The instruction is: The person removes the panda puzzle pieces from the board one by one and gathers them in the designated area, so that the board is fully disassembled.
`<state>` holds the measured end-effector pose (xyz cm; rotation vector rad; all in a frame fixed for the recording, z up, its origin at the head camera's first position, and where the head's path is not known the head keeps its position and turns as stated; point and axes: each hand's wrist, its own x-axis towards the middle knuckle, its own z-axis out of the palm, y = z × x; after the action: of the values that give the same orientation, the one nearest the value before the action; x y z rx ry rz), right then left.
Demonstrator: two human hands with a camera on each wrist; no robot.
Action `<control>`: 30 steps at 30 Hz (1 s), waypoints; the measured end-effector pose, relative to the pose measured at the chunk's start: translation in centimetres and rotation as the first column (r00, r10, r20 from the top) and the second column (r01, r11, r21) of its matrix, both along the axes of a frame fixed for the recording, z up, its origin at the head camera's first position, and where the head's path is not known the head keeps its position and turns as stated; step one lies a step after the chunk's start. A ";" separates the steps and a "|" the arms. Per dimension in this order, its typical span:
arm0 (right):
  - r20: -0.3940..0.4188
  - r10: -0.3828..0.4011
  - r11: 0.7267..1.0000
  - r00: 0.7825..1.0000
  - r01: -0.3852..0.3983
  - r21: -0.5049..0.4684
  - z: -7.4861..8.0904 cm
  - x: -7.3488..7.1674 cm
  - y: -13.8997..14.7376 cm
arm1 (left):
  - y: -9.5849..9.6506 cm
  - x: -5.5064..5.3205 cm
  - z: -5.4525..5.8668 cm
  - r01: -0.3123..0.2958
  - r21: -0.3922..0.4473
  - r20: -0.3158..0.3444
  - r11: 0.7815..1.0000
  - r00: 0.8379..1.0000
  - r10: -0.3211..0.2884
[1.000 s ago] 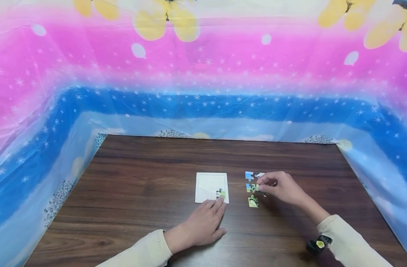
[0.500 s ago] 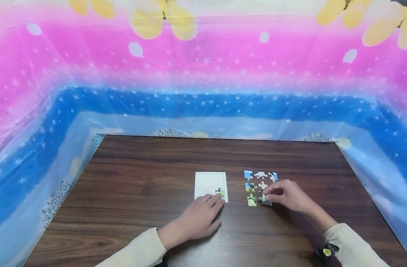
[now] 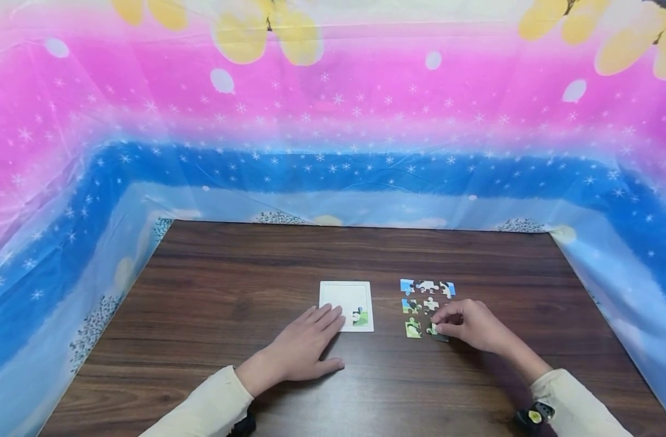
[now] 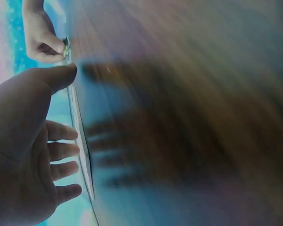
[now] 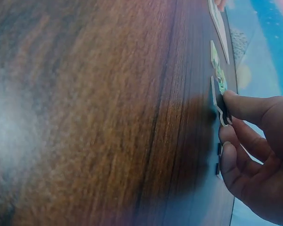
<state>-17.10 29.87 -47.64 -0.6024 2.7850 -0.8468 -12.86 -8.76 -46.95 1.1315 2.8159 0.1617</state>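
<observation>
A white square puzzle tray (image 3: 340, 294) lies mid-table, with a green, white and black jigsaw piece (image 3: 361, 317) in its lower right corner. My left hand (image 3: 309, 343) rests its straight, slightly spread fingers on the tray's lower left part. To the right, my right hand (image 3: 472, 325) pinches a jigsaw piece (image 5: 219, 101) between thumb and fingers at the front of the loose pieces. That piece stands tilted, its dark side showing in the right wrist view. The fingers hide most of its picture in the head view.
Loose jigsaw pieces lie in rough rows right of the tray, among them a blue corner piece (image 3: 406, 285), a white piece (image 3: 430, 303) and a green piece (image 3: 413, 328). The brown wooden table (image 3: 245, 267) ends at a pink and blue curtain (image 3: 333, 164).
My left hand has slid left, uncovering the jigsaw piece in the tray's corner. My right hand has come nearer and slightly right, from above the loose pieces to the front ones.
</observation>
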 end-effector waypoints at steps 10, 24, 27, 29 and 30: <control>-0.029 0.006 1.000 1.000 -0.007 -0.006 0.9 -0.7 -0.9 | -0.6 -0.5 -0.4 0.015 -0.002 0.066 1.000 0.998 -0.015; -0.055 0.120 0.990 0.991 -0.124 -0.062 1.8 -1.8 -7.3 | -0.6 -0.6 -0.5 0.001 0.028 0.119 1.000 0.993 -0.005; -0.057 0.133 0.988 0.989 -0.137 -0.065 1.6 -2.1 -8.6 | -0.6 -0.6 -0.5 -0.005 0.023 0.124 1.000 0.992 0.002; -0.060 0.145 0.987 0.988 -0.149 -0.065 1.4 -2.3 -9.4 | -0.7 -0.6 -0.6 -0.011 0.020 0.132 1.000 0.991 0.008; -0.064 0.150 0.986 0.987 -0.154 -0.063 1.4 -2.4 -9.8 | -0.7 -0.6 -0.6 -0.013 0.018 0.134 1.000 0.991 0.010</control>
<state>-19.46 20.12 -46.27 -0.8524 2.7277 -0.9083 -13.51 -9.41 -47.52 1.0659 2.7094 0.2554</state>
